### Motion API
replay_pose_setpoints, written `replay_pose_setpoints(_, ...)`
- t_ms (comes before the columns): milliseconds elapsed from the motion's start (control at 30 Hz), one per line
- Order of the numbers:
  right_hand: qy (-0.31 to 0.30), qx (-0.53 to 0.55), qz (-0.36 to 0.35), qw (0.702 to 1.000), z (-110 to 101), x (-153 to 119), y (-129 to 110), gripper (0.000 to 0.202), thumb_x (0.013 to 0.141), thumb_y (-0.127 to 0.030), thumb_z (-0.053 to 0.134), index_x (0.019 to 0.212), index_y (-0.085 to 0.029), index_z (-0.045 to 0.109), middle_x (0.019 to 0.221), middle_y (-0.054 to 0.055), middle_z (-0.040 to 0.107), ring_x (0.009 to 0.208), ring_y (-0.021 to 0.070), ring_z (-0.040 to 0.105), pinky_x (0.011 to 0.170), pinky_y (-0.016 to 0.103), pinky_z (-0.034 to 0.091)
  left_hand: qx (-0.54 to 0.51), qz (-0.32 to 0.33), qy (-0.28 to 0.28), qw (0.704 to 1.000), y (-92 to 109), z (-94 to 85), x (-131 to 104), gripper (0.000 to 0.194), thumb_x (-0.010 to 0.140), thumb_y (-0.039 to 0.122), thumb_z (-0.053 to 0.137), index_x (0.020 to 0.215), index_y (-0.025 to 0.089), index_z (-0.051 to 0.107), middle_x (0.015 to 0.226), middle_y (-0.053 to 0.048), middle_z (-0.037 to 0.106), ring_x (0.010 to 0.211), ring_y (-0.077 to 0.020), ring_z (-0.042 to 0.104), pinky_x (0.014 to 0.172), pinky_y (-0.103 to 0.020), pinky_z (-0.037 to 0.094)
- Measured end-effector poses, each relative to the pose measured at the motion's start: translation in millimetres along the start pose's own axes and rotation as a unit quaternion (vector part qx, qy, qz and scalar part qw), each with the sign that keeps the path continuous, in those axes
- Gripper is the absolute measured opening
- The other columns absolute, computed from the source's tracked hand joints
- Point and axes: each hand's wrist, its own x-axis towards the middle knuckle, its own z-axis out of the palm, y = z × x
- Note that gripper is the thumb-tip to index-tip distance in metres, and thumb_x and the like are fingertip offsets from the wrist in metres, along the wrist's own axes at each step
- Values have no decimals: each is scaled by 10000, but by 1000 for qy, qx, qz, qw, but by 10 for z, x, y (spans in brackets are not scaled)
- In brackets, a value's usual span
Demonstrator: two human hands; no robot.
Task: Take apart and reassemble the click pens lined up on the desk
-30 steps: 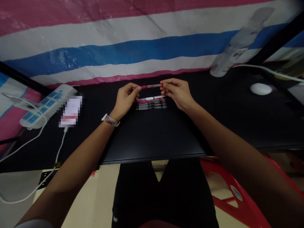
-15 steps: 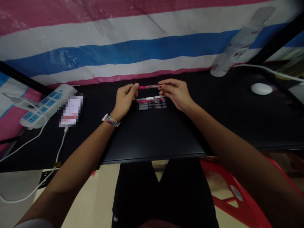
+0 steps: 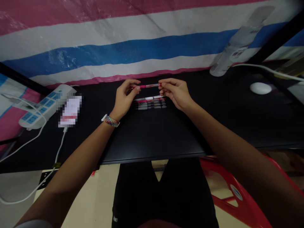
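Observation:
A pink pen [image 3: 152, 85] with a clear barrel lies level between my two hands, over the back of the black desk. My right hand [image 3: 177, 93] pinches its right end between thumb and fingers. Around its pink left end are the thumb and index finger of my left hand [image 3: 124, 96]; exact contact there is hard to make out. Just in front, several pens [image 3: 150, 107] lie side by side in a row on the desk, a white and pink one at the back and dark, clear ones nearer me.
On the left are a white power strip [image 3: 47, 106] and a blurred-out phone [image 3: 70, 110] with a white cable. A clear bottle [image 3: 229, 55] stands at the back right, near a white mouse [image 3: 260, 88]. A striped sheet [image 3: 142, 47] hangs behind the black desk [image 3: 154, 136].
My left index finger has lifted and spread from the thumb around the pen's left end, showing more of its pink part. My right hand and the row of pens stay nearly still.

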Motion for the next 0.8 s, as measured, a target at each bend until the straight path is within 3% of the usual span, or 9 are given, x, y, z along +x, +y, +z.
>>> replay_pose_setpoints(100, -3, 6, -3, 1000, -3, 1, 2, 185, 905, -330, 982, 963, -223, 843, 862, 23, 789, 758, 154, 733, 803, 327, 679, 0, 1, -4, 1000, -10, -3, 5, 332, 1066, 554, 752, 1081, 225, 794, 899, -55, 787, 822, -193, 761, 859, -346, 629)
replay_pose_setpoints(267, -1, -5, 2, 1000, -2, -7, -8, 182, 942, -363, 961, 987, -224, 853, 848, 29, 789, 747, 158, 739, 775, 318, 672, 42, 31, 2, 999, -15, -10, -1, 315, 962, 453, 880, 1170, 237, 783, 1292, -104, 831, 1218, -261, 781, 1077, -382, 618)
replay_pose_setpoints(467, -12, -8, 4, 1000, 8, -10, -12, 285, 932, -455, 984, 969, -225, 821, 826, 26, 770, 729, 157, 741, 742, 307, 656, 36, 4, -9, 999, -10, 4, -14, 333, 1103, 559, 704, 1055, 246, 811, 914, -51, 813, 891, -207, 772, 925, -345, 617)
replay_pose_setpoints(667, -12, -24, 12, 1000, 23, -23, -32, 348, 969, -511, 956, 908, -232, 757, 774, 12, 724, 656, 142, 698, 660, 287, 609, 35, 33, -15, 999, 43, 13, 3, 339, 944, 525, 901, 1061, 228, 786, 1141, -82, 844, 1090, -237, 783, 1019, -364, 616)
replay_pose_setpoints(800, -10, -17, 6, 1000, 30, -18, -22, 403, 956, -570, 959, 883, -240, 741, 763, 7, 717, 633, 137, 680, 614, 279, 589, 23, 18, -21, 999, 41, 10, -15, 326, 1025, 560, 809, 1075, 238, 816, 1027, -61, 841, 932, -207, 778, 925, -346, 617)
